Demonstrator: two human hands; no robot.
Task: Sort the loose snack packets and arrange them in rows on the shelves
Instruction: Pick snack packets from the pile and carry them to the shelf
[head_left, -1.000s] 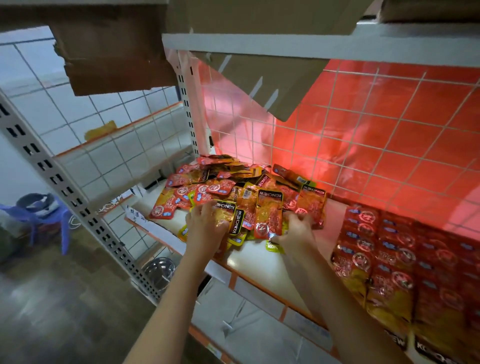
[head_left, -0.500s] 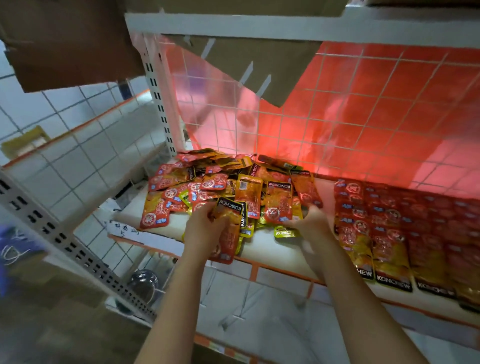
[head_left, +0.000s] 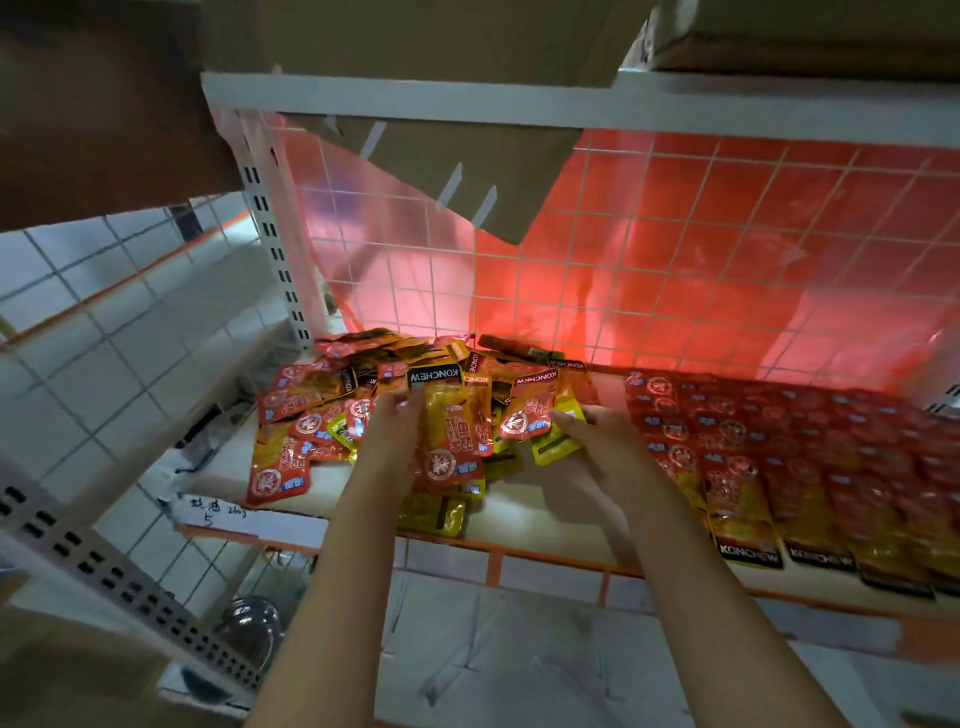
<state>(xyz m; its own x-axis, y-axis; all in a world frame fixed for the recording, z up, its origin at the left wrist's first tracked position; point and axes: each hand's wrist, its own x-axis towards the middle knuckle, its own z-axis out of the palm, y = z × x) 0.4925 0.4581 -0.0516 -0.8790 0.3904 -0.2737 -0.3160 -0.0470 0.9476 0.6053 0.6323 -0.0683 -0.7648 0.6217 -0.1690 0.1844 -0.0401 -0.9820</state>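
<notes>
Left hand (head_left: 397, 441) grips a stack of red packets (head_left: 451, 441) above the loose pile (head_left: 363, 395). Right hand (head_left: 597, 436) pinches a yellow packet (head_left: 558, 447) at the pile's right edge; ordered rows (head_left: 779, 457) lie right of the pile

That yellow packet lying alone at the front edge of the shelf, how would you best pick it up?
The yellow packet lies flat at the shelf front, its near end about at the lip. Probably come from the front and pinch that near end, thumb on top: it is thin and flat, and the loose pile crowds it from behind.

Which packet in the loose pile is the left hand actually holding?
The red-and-yellow packet with the upside-down KONCHEW header, gripped by the left hand and lifted over the pile's front edge.
</notes>
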